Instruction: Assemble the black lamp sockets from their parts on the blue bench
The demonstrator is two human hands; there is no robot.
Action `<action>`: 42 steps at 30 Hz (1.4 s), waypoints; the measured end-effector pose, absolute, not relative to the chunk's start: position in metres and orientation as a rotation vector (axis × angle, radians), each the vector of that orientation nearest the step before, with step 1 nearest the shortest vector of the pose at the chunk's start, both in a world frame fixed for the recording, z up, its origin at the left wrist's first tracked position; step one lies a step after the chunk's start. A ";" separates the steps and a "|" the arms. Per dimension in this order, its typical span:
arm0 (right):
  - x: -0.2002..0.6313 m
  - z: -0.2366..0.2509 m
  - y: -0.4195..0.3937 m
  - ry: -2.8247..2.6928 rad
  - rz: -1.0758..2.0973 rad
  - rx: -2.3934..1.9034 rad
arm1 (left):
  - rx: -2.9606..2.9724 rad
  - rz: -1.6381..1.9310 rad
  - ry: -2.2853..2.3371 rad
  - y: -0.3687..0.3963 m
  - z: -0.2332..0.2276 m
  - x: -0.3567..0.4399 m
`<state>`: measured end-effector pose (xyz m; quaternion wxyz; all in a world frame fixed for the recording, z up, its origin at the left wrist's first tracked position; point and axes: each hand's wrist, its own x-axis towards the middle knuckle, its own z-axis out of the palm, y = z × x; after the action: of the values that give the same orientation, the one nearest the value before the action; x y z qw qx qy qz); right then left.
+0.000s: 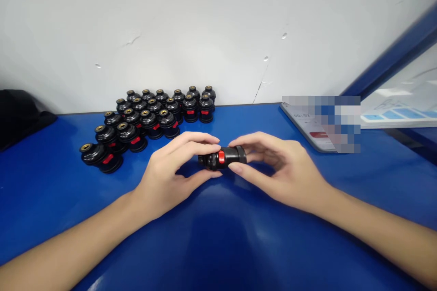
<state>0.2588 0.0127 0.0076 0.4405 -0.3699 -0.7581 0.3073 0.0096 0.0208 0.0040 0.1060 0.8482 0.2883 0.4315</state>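
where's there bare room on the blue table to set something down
The blue table shows bare surface between the left forearm and right forearm, and between the standing black parts and the phone. It is crowded at back left, where the parts stand close together, and at centre, where the left hand and right hand hold another black part.

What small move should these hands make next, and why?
Probably tilt the black, red-marked cylindrical piece upright: the left hand and right hand hold it sideways, while similar glossy black pieces nearby stand with brass-coloured openings up.
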 end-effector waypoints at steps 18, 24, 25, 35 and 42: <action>0.261 0.004 0.015 -1.872 0.753 -0.912 | 2.324 1.112 1.029 0.026 0.000 0.007; 0.260 0.004 0.016 -1.865 0.774 -0.914 | 2.385 1.284 0.862 0.026 0.001 0.008; 0.260 0.004 0.016 -1.865 0.779 -0.913 | 2.395 1.301 0.853 0.026 0.001 0.008; 0.259 0.006 0.015 -1.853 0.815 -0.928 | 2.396 1.299 0.802 0.025 0.003 0.009; 0.259 0.004 0.015 -1.847 0.801 -0.889 | 2.326 1.167 1.091 0.024 0.000 0.009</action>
<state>0.2594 0.0154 0.0042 0.4533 -0.3602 -0.7480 0.3244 0.0092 0.0237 -0.0004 0.1590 0.8138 0.3818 0.4083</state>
